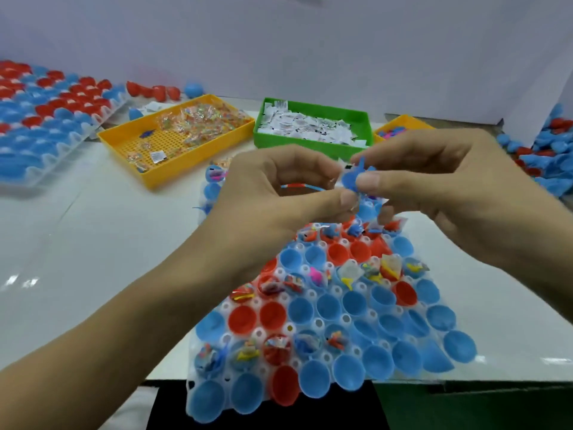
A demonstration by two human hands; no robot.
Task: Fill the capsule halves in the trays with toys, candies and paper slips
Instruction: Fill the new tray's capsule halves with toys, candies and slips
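Both hands raised above the far rows of the capsule tray [311, 297], fingers curled. Right hand [440, 197] pinching a small blue toy [353, 178]; left hand [279, 193] pinching, apparently, a thin striped piece [294, 185] joined to it, though blurred. Tray on the white surface [93, 243], part filled. Advisable: separate one toy cleanly, then lower into an empty capsule half [313, 257], avoiding seated contents. Candy bin [173, 141] and slip bin [313, 125] beyond.

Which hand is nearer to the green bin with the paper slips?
Right. The right hand, pinching a small blue toy, hovers just in front of the green bin. The left hand is further to the left, also in front of it.
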